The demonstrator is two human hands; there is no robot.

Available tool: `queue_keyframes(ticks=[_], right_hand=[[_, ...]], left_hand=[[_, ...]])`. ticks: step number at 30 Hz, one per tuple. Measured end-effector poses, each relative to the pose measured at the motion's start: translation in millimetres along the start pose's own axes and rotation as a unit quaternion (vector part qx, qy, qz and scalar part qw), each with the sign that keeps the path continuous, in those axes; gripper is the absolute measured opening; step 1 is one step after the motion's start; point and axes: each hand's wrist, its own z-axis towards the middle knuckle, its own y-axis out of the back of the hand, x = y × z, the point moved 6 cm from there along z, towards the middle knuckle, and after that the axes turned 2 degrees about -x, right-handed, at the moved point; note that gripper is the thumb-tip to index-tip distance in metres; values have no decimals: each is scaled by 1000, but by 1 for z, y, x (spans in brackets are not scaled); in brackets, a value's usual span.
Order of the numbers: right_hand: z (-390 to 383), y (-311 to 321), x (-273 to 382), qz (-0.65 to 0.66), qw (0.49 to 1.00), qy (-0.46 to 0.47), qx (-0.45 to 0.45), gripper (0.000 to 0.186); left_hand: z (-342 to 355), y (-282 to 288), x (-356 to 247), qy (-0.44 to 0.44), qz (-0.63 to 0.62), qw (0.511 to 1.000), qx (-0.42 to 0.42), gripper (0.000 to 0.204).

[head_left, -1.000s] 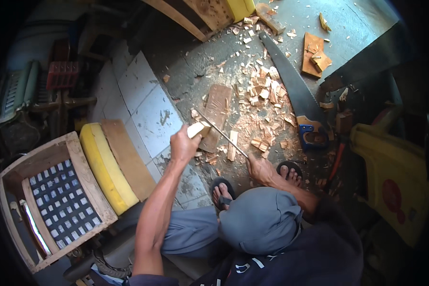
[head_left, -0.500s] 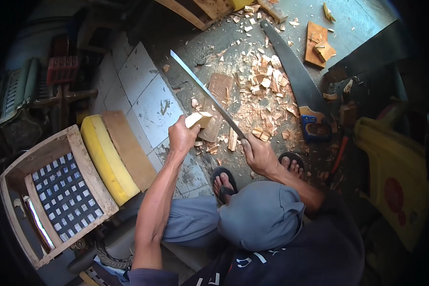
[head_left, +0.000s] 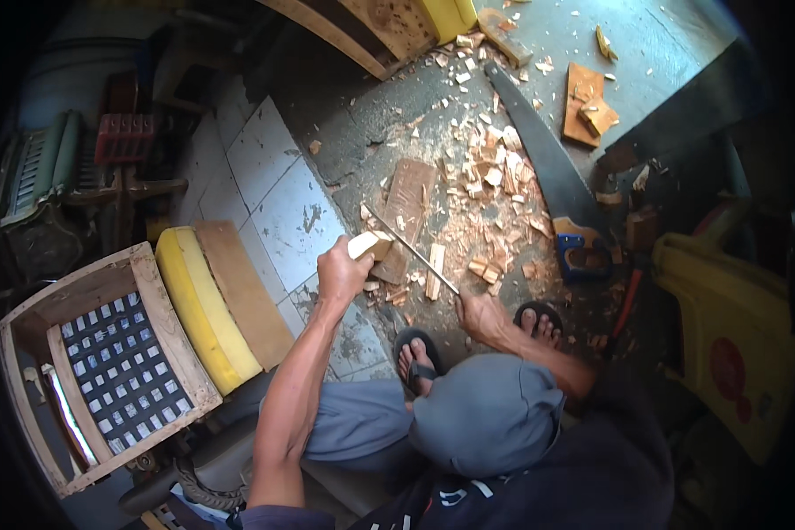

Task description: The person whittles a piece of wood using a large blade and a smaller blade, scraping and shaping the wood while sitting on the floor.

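Note:
My left hand [head_left: 340,269] is closed round a pale, short wooden block [head_left: 372,244], its cut end pointing right over a flat brown board [head_left: 409,184] on the floor. My right hand [head_left: 477,309] grips the lower end of a long, thin metal blade [head_left: 419,257], which slants up and leftward just right of the block; whether it touches the wood I cannot tell. Wood chips [head_left: 495,172] lie thickly around the board. A handsaw [head_left: 552,163] with a blue-edged handle lies to their right.
A wooden frame with woven webbing [head_left: 163,334] stands at left, beside yellow foam [head_left: 199,314] and white tiles [head_left: 265,155]. An orange board [head_left: 581,132] lies at upper right, a yellow panel [head_left: 715,344] at right. Wooden furniture [head_left: 362,26] stands at the top; sandaled feet [head_left: 415,353] are below.
Half a second ago the blade was raised, reaching further up and showing its flat side; it has since come down beside the block, much as it was a second ago.

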Motion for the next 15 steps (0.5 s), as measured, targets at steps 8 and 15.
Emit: queue_keyframes(ticks=[8,15], right_hand=[[22,74,38,125,987,-7,-100,27],[35,87,50,177,976,-18,-126,42]], left_hand=[[0,12,4,19,-112,994,-1,39],[-25,-54,-19,-11,-67,998,-18,74]])
